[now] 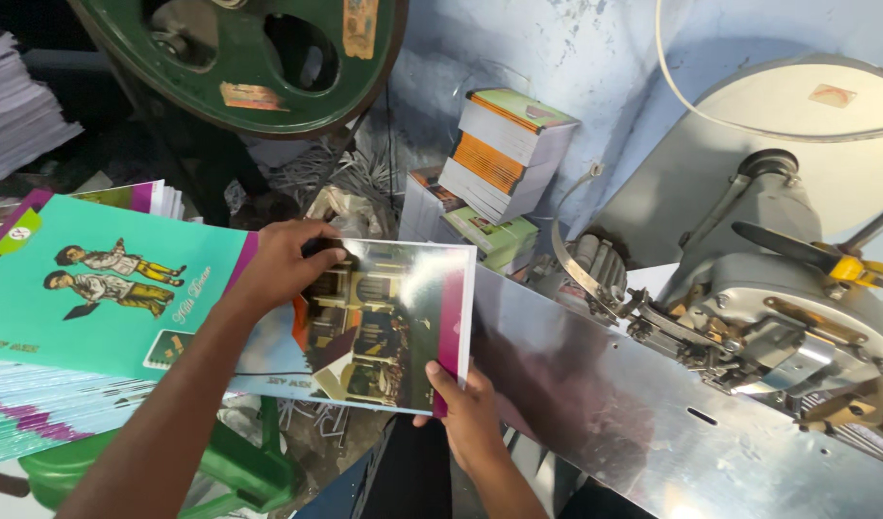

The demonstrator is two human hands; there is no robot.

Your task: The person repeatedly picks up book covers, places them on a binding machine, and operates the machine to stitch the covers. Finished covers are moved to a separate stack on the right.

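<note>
A thin glossy booklet point(388, 322) with a photo of a building and a purple spine lies between my hands, over the left end of a shiny metal table point(634, 423). My left hand point(286, 264) presses on its far left corner. My right hand point(465, 408) grips its near right corner, thumb on the cover. To the left lies a teal-covered booklet point(105, 288) with two drawn figures, on top of a fanned stack of similar ones point(37, 408).
A grey stitching machine head point(778, 298) sits on the metal table at right. Stacks of bound books point(504, 154) lean against the blue wall behind. A large green flywheel point(249, 58) hangs at top. White paper piles point(13, 106) at top left.
</note>
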